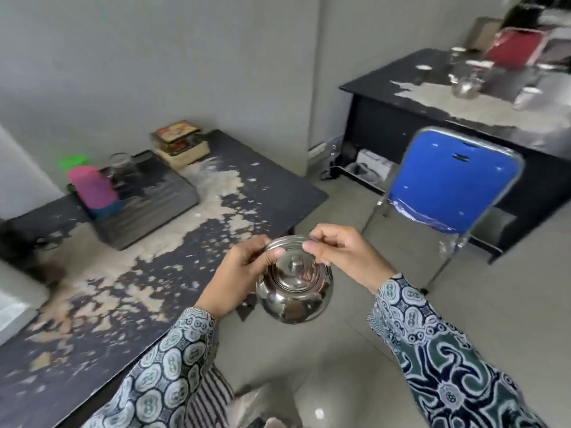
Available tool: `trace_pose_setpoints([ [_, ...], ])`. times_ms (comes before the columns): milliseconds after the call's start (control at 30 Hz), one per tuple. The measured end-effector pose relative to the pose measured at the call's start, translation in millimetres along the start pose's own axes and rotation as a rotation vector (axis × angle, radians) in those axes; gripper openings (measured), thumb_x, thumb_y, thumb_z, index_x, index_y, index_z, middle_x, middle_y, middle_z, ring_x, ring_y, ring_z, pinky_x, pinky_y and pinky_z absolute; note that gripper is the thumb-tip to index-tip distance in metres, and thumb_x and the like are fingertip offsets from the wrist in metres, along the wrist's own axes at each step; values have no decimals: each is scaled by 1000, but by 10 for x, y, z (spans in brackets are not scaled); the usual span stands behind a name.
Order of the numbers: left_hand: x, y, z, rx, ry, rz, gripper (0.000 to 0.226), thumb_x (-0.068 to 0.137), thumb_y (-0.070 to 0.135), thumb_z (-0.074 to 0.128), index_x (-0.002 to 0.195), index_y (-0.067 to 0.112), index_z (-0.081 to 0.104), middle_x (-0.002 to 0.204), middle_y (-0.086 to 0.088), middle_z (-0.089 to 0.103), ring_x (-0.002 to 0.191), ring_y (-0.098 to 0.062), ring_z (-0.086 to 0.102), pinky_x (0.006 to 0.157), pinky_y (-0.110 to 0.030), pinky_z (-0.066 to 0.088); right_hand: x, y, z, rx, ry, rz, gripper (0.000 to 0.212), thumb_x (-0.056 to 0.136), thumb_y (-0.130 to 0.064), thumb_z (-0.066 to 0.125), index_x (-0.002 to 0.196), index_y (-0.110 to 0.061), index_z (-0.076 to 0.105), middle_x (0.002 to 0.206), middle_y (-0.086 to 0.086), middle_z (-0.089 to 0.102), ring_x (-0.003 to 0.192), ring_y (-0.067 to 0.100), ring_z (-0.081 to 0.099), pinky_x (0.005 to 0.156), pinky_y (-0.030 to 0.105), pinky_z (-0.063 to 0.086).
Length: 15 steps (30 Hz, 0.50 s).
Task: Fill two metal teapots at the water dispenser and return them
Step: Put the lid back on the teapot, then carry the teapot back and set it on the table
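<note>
While lid's on, teapot (294, 291) contents hidden, handle gripped by L hand (239, 273) & R hand (340, 251).

No legible text from my feed.

I see printing on only one thing, the colourful box (175, 133) stacked on the far end of the peeling black table (185, 230), and its red and yellow artwork is too blurred for me to make out any word, brand or number. I find no readable label or sign elsewhere.
</note>
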<state>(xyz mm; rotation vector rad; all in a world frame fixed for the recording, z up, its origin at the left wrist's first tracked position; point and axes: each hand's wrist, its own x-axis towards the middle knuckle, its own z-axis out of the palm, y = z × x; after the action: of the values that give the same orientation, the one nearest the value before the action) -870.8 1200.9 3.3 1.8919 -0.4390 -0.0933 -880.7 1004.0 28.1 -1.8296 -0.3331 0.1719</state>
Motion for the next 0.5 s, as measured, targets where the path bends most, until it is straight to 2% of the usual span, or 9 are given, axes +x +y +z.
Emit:
trace_pose_setpoints([
  [100,415,163,512,-15,-139,56,29,83,39,56,75,12,60,70,1,54,68,-10,51,64,-30,42,-242,148,-546,-5,124,27,21,88,-17,57,68,-22,56,54,-13,53,54,-1,46,55,12,38],
  [200,867,317,1077,-9,-251,92,25,82,42,52,66,23,57,63,7,48,60,-8,47,57,-34,42,-482,324,-1101,2,259,63,15,87,-17,57,73,-16,59,61,-9,52,57,0,48,56,11,39],
  [267,1185,445,1548,-38,-312,119,31,86,37,50,62,18,52,59,6,43,55,-5,42,54,-27,40,-646,454,-1535,2,368,77,13,87,-15,58,74,-14,60,62,-8,53,57,-2,50,57,9,41],
  [333,1497,602,2018,-92,-350,141,39,91,37,45,60,13,49,54,9,43,51,-3,38,52,-16,35,-766,581,-1979,-5,449,94,11,87,-15,58,77,-12,61,66,-4,55,62,4,52,60,12,42],
  [400,1817,755,2501,-130,-397,146,41,89,39,40,57,13,44,48,9,41,48,-3,36,49,-14,32,-866,722,-2440,2,519,112,11,86,-17,59,77,-11,61,68,4,54,66,14,50,62,18,42],
  [500,2260,962,3126,-160,-467,132,40,84,42,40,54,16,35,46,9,35,47,-6,31,46,-15,29,-1001,898,-3086,41,601,130,15,84,-17,61,75,-5,60,66,6,51,64,18,46,61,21,40],
])
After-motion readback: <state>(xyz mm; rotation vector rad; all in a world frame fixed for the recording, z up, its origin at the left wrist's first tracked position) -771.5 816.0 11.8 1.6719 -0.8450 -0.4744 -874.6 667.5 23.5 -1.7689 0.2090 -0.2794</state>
